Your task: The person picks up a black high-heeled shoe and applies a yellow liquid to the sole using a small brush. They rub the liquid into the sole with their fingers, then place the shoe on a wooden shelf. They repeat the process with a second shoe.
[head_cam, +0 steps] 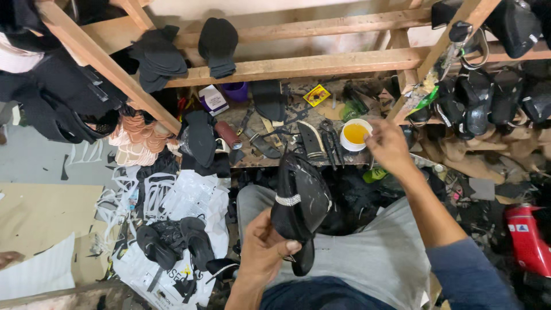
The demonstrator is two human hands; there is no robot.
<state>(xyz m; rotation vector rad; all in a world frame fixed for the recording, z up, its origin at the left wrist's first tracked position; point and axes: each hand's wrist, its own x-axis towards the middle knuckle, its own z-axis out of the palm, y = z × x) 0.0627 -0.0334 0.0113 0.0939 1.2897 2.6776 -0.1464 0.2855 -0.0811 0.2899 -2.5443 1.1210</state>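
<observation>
Bare forearms, a blue sleeve pushed up on the right arm (465, 275), grey trousers

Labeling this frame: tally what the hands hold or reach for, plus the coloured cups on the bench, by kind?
Black shoe with a silver band, held in the left hand: 1
White cup of yellow liquid, at the right hand: 1
Purple cup: 1
Total: 3

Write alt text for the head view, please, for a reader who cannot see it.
The left hand holds a black shoe over the lap, while the right hand reaches a white cup of yellow liquid on a cluttered workbench.
</observation>
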